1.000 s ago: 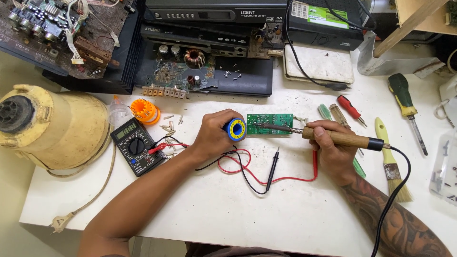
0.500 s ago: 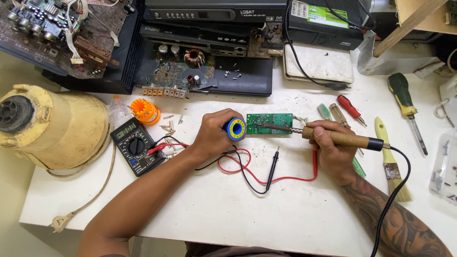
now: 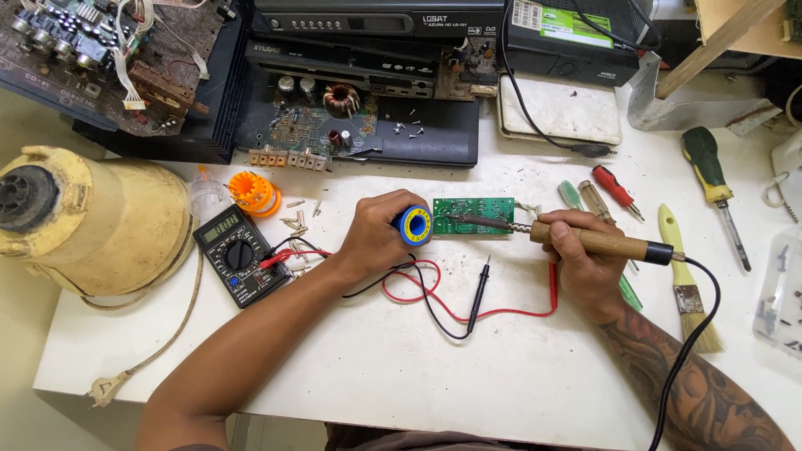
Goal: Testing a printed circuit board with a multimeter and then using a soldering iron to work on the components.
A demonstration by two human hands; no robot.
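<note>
Fingers (image 3: 558, 227) grip soldering iron (image 3: 585, 240) over circuit board (image 3: 474, 215) — multimeter (image 3: 241, 255) nearby.

Bare forearms, no sleeves; right forearm (image 3: 693, 384) tattooed.

A white worktable (image 3: 401, 376) is filling most of the frame under soft, even light. Pale floor is showing at the left edge, and a wooden shelf (image 3: 735, 29) is sitting at upper right.

Solder spool (image 3: 415, 225) half behind fingers
</note>
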